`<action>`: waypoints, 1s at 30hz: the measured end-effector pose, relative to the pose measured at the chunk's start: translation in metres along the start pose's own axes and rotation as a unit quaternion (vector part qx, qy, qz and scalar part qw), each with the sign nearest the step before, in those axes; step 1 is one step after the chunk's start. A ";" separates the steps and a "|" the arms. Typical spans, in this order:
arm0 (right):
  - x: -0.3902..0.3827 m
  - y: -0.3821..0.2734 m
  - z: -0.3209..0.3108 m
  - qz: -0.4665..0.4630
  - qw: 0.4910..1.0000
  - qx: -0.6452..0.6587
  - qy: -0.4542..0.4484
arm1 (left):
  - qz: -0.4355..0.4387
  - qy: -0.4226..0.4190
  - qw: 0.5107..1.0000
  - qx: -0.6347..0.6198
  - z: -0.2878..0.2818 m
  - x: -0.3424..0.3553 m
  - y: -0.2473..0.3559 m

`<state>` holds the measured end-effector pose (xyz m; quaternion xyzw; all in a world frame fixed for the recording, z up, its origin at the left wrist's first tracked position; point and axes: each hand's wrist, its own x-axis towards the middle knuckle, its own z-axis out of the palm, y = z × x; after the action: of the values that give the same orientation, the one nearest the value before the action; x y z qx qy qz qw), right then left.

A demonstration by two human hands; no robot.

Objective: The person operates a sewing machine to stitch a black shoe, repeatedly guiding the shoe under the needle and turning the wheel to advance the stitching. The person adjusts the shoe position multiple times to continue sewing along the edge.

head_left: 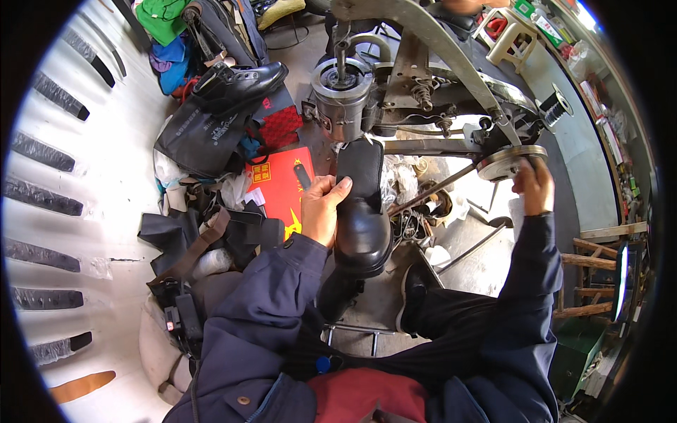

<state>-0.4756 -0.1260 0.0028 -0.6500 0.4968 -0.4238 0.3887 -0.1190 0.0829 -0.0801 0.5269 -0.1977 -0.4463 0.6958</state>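
Note:
My left hand [323,210] grips a black leather shoe [363,243] by its side, thumb pressed on top and the other fingers mostly hidden. The shoe's rounded end faces me, and its far, flat black part reaches up to the metal cylinder head of a hand-cranked sewing machine [343,113]. Whether the needle touches the leather is hidden from here. At the right, my right hand [534,187] is closed on the rim of the machine's handwheel [497,166], its fingers partly hidden behind it.
Another black shoe [243,81] lies on a dark bag [204,134] at the left, near a red box [282,187] and black straps. A thread spool [555,107] stands on the machine's right. Stools [511,39] and a cluttered shelf line the right side. Wrapped dark strips hang on the left wall.

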 end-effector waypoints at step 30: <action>-0.011 0.087 0.028 0.266 0.946 -0.142 -0.116 | -0.017 -0.039 0.999 0.016 -0.011 0.011 0.016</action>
<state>-0.4784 -0.1302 -0.0897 -0.5871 0.6581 -0.1521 0.4461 -0.0984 0.0810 -0.0721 0.5233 -0.2225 -0.4755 0.6712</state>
